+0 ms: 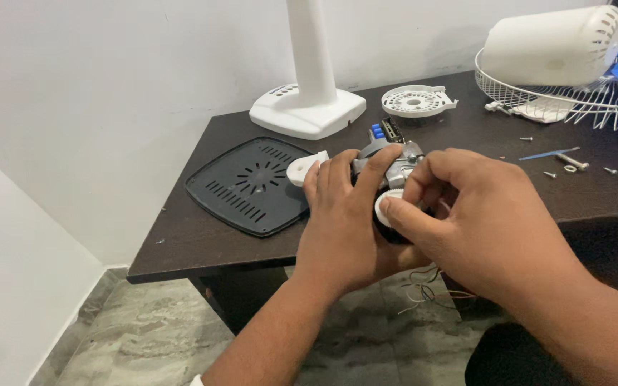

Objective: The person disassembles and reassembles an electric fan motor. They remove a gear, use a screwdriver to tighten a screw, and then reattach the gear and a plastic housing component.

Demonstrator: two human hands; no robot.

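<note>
My left hand [341, 214] wraps around a fan motor [395, 157], a grey metal body with a blue switch block on its far end. My right hand [477, 214] pinches a small white round cap [385, 202] at the motor's near end, thumb and forefinger on it. Thin wires [423, 286] hang from the motor below the table edge. A small white plastic part [302, 170] lies just left of my left hand's fingers.
On the dark wooden table [202, 243] lie a black vented plate [252, 184], a white fan stand base [307, 107], a white round vented cover [416, 100], a wire grille [574, 100] with a white motor housing [552, 46] and blue blade, loose screws [570, 166].
</note>
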